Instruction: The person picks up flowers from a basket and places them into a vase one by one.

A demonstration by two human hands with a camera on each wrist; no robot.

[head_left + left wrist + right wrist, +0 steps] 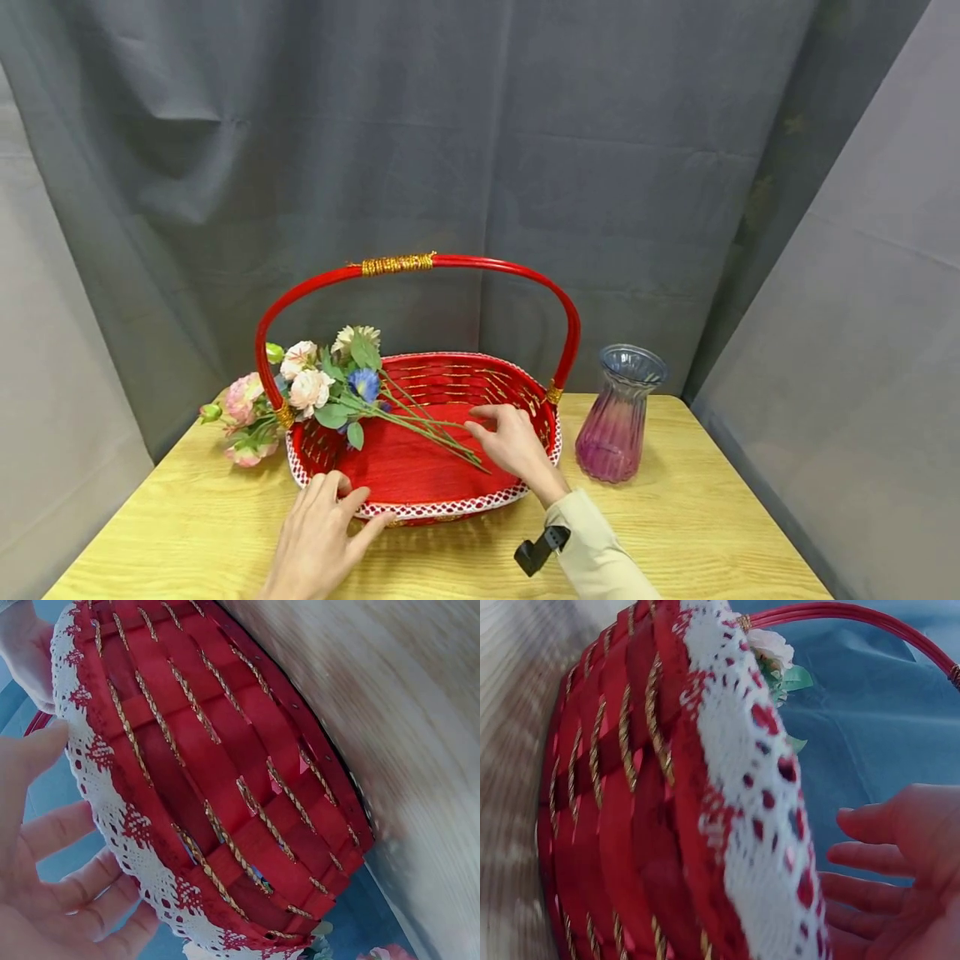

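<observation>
A red woven basket (450, 507) with white lace trim stands upright on the table. Artificial flowers lie in its left side, among them a blue bloom (364, 384) and pale peach roses (311, 392), their green stems (431, 430) slanting right across the basket floor. My left hand (318, 529) is at the front-left rim, fingers spread; in the left wrist view the fingers reach behind the lace trim (112, 802). Over the basket's right side is my right hand (516, 446), fingers loosely extended close to the stem ends; the right wrist view shows nothing in it.
A ribbed glass vase (611, 433), blue fading to pink, stands right of the basket. The red handle (495, 265) arches high over the basket. Pink flowers (243, 400) hang past the left rim. Grey curtains (450, 150) close off the table's back and sides.
</observation>
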